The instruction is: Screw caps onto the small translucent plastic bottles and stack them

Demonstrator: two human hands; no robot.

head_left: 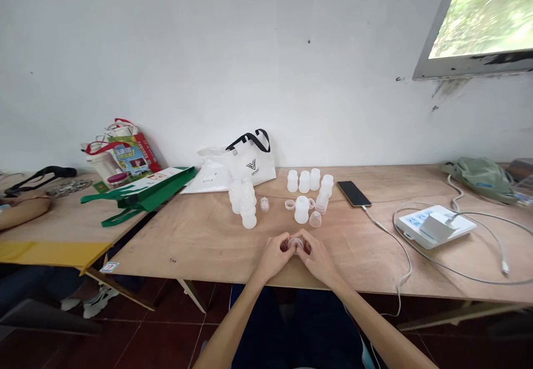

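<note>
My left hand (275,255) and my right hand (315,255) meet near the table's front edge, fingers curled around one small clear round cap-like part (295,242). The fingers partly cover it. Just beyond them stands a white translucent bottle (302,210), with a clear dome cap (315,219) to its right. A ring (290,205) lies left of that bottle, and a second ring (311,203) lies behind it. Several similar bottles (304,181) stand farther back. To the left is a cluster of stacked bottles (249,213), beside a clear nipple-like part (264,204).
A phone (353,193) on a charging cable and a white power strip (433,226) lie at right. White bags (250,161) rest against the wall; a green bag (144,188) is farther left. At far left, another person's arm (25,211) rests on the adjoining table.
</note>
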